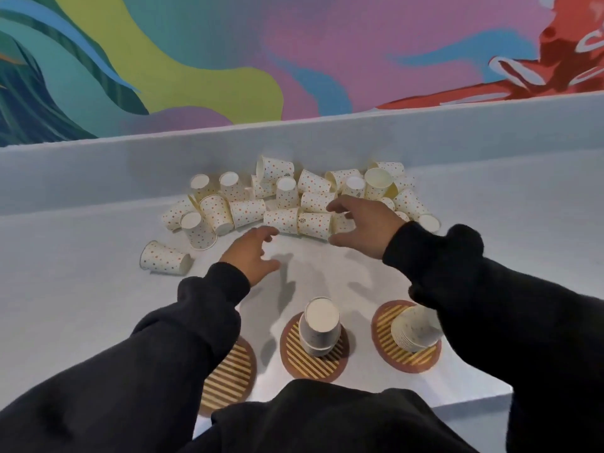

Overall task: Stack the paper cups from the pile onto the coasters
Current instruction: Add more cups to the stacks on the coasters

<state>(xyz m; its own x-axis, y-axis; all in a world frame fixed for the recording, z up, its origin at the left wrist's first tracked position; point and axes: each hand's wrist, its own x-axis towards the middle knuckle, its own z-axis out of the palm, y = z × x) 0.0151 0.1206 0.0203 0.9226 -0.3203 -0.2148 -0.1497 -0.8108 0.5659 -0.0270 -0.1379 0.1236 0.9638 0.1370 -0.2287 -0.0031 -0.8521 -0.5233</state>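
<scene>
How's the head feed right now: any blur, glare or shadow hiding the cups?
Head view: soft overall, and the wide angle bows the ledge; no glare. The left hand and right hand cast shadows on the table nearer than the pile of cups, whose dots read clearly.

White table [65,305]; raised white ledge [457,132] behind; colourful mural wall [228,44] above.

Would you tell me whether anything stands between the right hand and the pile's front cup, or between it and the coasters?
Nothing visible does. The right hand is spread right at the front cup, and bare table lies between the pile and the coasters. Only the right sleeve overhangs the right coaster's stack.
</scene>
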